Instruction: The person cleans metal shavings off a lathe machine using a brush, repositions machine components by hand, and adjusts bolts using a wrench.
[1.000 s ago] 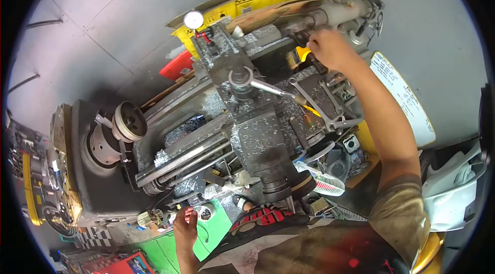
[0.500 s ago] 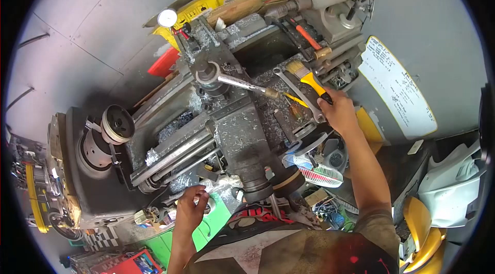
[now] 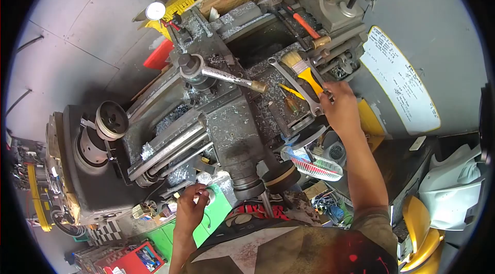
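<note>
My right hand point(image 3: 339, 103) is closed round the handle end of a yellow-handled brush point(image 3: 309, 77), whose bristles point up and left over the tool plate. Beside the brush lies an open-end wrench point(image 3: 291, 80), its lower end near my thumb. A yellow-handled tool point(image 3: 290, 90) and a small screwdriver point(image 3: 292, 104) rest left of the wrench. My left hand point(image 3: 191, 204) is in front of the lathe, fingers curled in; whatever it may hold is too small to make out.
The lathe carriage point(image 3: 227, 127) bears metal chips and a lever point(image 3: 232, 77). The chuck point(image 3: 93, 146) is at left. A dial gauge point(image 3: 155, 11) and an orange-handled hammer point(image 3: 305, 25) are farther back. A fan point(image 3: 314, 164) stands at front right.
My right hand has come from the back of the lathe toward the front with the brush, onto the tool plate. The orange-handled hammer has come into view. My left hand stays low in front.
</note>
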Tool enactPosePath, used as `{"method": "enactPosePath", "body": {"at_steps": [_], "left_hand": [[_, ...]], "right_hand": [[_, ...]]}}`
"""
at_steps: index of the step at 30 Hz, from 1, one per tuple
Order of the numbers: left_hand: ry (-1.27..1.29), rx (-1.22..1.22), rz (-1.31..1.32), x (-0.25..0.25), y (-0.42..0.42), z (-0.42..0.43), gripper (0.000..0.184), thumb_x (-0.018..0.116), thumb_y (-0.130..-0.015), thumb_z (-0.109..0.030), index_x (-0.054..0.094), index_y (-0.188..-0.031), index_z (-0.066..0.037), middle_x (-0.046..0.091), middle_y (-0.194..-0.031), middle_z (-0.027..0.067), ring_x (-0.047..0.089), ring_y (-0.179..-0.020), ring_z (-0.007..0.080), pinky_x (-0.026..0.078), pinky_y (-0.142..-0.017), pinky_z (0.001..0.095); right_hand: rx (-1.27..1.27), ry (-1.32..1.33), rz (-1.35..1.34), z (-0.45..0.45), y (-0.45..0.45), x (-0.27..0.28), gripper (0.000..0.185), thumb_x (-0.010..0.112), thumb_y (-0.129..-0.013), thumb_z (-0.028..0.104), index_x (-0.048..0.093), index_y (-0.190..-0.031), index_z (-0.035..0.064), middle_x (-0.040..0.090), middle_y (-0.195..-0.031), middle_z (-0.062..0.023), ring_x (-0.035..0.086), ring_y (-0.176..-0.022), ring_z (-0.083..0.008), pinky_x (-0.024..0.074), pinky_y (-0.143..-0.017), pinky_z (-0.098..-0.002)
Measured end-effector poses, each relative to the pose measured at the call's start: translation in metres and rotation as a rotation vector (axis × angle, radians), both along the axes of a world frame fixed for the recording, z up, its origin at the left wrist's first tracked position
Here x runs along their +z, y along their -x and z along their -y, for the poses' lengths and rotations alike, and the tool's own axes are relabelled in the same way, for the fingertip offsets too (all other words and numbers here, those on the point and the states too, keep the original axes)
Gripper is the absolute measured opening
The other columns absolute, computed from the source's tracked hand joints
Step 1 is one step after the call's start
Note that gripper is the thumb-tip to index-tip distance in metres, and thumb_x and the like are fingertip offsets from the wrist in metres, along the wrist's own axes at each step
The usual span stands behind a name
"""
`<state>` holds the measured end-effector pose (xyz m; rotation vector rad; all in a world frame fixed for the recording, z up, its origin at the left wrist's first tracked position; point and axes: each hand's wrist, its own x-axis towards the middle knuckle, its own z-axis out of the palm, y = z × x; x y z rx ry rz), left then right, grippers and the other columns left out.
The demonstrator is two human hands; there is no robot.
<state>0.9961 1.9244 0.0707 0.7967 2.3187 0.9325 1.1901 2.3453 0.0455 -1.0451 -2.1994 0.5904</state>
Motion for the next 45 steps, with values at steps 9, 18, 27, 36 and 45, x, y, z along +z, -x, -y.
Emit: {"method": "enactPosePath", "body": {"at_steps": [9, 18, 27, 36, 45], "left_hand": [[0.077, 0.117, 0.074, 0.008, -0.005, 0.004, 0.021, 0.068, -0.094, -0.007, 0.068, -0.112, 0.003, 0.071, -0.094, 0.0125, 0.064, -0.078, 0.0206, 0.053, -0.073, 0.032], [0.14, 0.155, -0.008, -0.018, 0.004, 0.05, 0.019, 0.065, -0.094, -0.006, 0.068, -0.11, 0.004, 0.072, -0.092, 0.014, 0.066, -0.079, 0.0225, 0.054, -0.074, 0.0319], [0.171, 0.2, -0.061, -0.02, -0.014, 0.065, 0.019, 0.065, -0.093, -0.008, 0.068, -0.108, 0.003, 0.073, -0.092, 0.0159, 0.068, -0.078, 0.0241, 0.056, -0.074, 0.0329], [0.304, 0.3, -0.052, -0.046, -0.046, 0.11, 0.02, 0.066, -0.092, -0.01, 0.069, -0.106, 0.003, 0.074, -0.092, 0.0171, 0.07, -0.076, 0.0267, 0.057, -0.072, 0.0344], [0.256, 0.298, 0.034, -0.013, -0.089, 0.061, 0.023, 0.066, -0.093, -0.011, 0.067, -0.11, 0.003, 0.074, -0.096, 0.016, 0.07, -0.082, 0.0251, 0.056, -0.076, 0.0338]], "right_hand": [[-0.095, -0.091, 0.376, -0.013, 0.014, -0.021, 0.025, 0.072, -0.083, 0.007, 0.071, -0.107, 0.0005, 0.068, -0.102, -0.0184, 0.066, -0.086, -0.0379, 0.054, -0.078, -0.0453], [0.079, 0.293, -0.012, -0.043, 0.007, 0.028, 0.021, 0.071, -0.085, 0.011, 0.069, -0.104, 0.0015, 0.068, -0.085, -0.0116, 0.064, -0.07, -0.0235, 0.0526, -0.064, -0.0338], [0.487, 0.87, -0.403, -0.042, 0.068, 0.067, 0.013, 0.066, -0.087, 0.007, 0.069, -0.099, 0.0044, 0.063, -0.066, -0.0053, 0.051, -0.049, -0.009, 0.0346, -0.042, -0.0199], [0.435, 0.569, -0.443, -0.098, 0.14, 0.056, 0.014, 0.066, -0.086, 0.014, 0.068, -0.096, 0.0051, 0.064, -0.066, -0.0074, 0.053, -0.049, -0.012, 0.0391, -0.045, -0.0242], [0.615, 0.523, -0.199, -0.086, 0.156, 0.076, 0.012, 0.066, -0.086, 0.015, 0.068, -0.094, 0.0066, 0.063, -0.064, -0.0046, 0.051, -0.049, -0.0126, 0.0399, -0.048, -0.0272]]}}
